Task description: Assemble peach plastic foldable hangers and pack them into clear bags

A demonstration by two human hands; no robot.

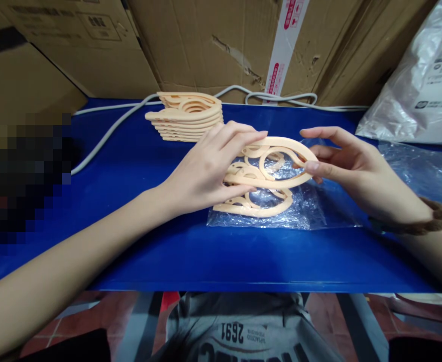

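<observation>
My left hand (214, 168) grips the left end of a beige plastic folding hanger (285, 186), thumb along its lower edge and fingers over the top. At the hanger's rounded right tip, my right hand (341, 163) has its thumb on the near edge, with the index finger raised apart and other fingers behind. The hanger is folded, with curved loops inside its outline. Beneath it lies another similar hanger (269, 211) with a clear plastic bag (307, 213); whether it is inside the bag I cannot tell. Behind my left hand stands a stack of matching hangers (185, 118).
Brown cardboard boxes (206, 45) line the back of the blue table (191, 256). A white cable (108, 141) runs along the rear and left. At the right are a white plastic package (413, 95) and more clear plastic film (424, 166).
</observation>
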